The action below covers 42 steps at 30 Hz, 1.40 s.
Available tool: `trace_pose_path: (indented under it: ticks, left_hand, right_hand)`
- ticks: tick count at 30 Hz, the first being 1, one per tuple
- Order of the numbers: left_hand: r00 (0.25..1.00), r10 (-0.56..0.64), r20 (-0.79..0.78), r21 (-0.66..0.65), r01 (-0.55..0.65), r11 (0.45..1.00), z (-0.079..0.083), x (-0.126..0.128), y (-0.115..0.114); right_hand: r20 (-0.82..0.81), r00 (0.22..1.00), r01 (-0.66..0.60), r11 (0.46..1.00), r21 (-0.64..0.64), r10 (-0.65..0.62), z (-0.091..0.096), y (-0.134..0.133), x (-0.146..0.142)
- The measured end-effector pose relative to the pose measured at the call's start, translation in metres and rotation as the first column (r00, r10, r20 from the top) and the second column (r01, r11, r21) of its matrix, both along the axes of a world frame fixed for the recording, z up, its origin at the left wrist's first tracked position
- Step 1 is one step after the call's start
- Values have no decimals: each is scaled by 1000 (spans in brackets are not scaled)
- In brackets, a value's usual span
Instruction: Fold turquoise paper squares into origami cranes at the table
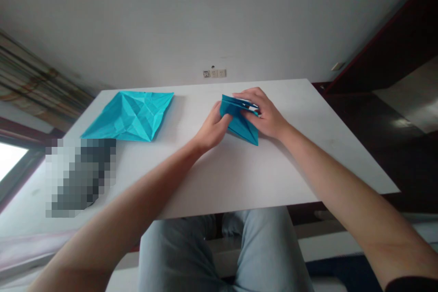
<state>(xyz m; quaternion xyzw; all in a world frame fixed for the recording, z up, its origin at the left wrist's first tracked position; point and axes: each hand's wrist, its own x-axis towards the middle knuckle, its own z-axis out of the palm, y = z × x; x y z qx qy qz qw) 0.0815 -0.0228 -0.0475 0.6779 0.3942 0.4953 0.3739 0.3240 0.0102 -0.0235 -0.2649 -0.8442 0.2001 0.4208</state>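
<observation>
A folded piece of blue paper [243, 124] is held between both hands above the white table. My left hand [215, 125] pinches its left edge, thumb on the near face and the other fingers mostly hidden behind. On the right side, my right hand [265, 112] grips the upper part, its thumb and fingers reaching in among the folded layers, which stand slightly apart along the top. One pointed corner of the paper hangs toward the lower right. To the left lies a second, opened sheet of blue paper [137, 116], covered in crease lines.
The white table [205, 191] reaches to the wall, where several sockets [214, 73] sit just above its far edge. A pixelated dark object [85, 173] lies at the table's left side. My legs [178, 251] are below the near edge. A patterned curtain [30, 86] hangs at left.
</observation>
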Motion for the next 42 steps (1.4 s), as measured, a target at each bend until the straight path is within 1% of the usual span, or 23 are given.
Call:
trace_pose_path:
  ticks: [3, 5, 8, 10, 13, 16, 19, 22, 27, 29, 33, 35, 37, 39, 40, 42]
  left_hand:
    - [997, 66, -45, 111, -60, 992, 2, -7, 5]
    - [990, 119, -72, 170, -106, 980, 5, -8, 6]
    - [972, 218, -89, 175, -201, 964, 7, -7, 4]
    - [963, 254, -92, 155, -238, 959, 6, -6, 3]
    - [947, 295, -125, 155, -275, 949, 3, -7, 4]
    - [932, 329, -154, 174, -302, 937, 3, -9, 4]
    - [937, 320, -138, 176, -294, 939, 3, -11, 6]
    - [943, 313, -113, 154, -294, 943, 1, -15, 12]
    - [926, 363, -104, 153, -346, 926, -6, -22, 25]
    - [929, 346, -133, 142, -327, 934, -7, -23, 26]
    - [938, 244, -245, 128, -219, 967, -6, -24, 22]
    - [921, 214, -325, 141, -177, 974, -3, -26, 20]
    - [889, 173, -424, 138, -126, 982, 2, -29, 16]
    - [822, 95, -562, 95, -50, 994, 9, -32, 11]
    - [769, 43, -638, 58, -7, 998, 14, -32, 7]
    - [647, -40, -761, -20, 39, 999, 24, -31, 0]
  right_hand:
    - [-23, 999, 36, 999, 3, -36, -2, 4, 1]
    - [-54, 997, 58, 998, -36, -60, -5, 7, 0]
    - [-120, 989, 66, 985, -162, -86, -10, 10, -4]
    - [-171, 981, 44, 968, -248, -89, -12, 9, -8]
    - [-209, 971, 46, 951, -304, -113, -12, 5, -12]
    - [-159, 975, 116, 962, -246, -158, -11, 2, -11]
    - [-116, 974, 175, 972, -159, -195, -9, 1, -8]
    - [-95, 970, 212, 972, -103, -222, -7, 2, -5]
    - [-65, 974, 206, 971, -123, -215, -9, 6, -2]
    - [-47, 979, 194, 975, -105, -200, -11, 8, -1]
    - [23, 986, 168, 984, -52, -167, -14, 13, 4]
    - [74, 987, 145, 988, -51, -141, -14, 14, 9]
    - [152, 985, 89, 993, -71, -78, -15, 15, 15]
    - [241, 971, 13, 996, -91, 9, -15, 17, 21]
    - [277, 960, -16, 995, -99, 43, -16, 18, 23]
    - [321, 944, -34, 993, -110, 68, -16, 21, 26]
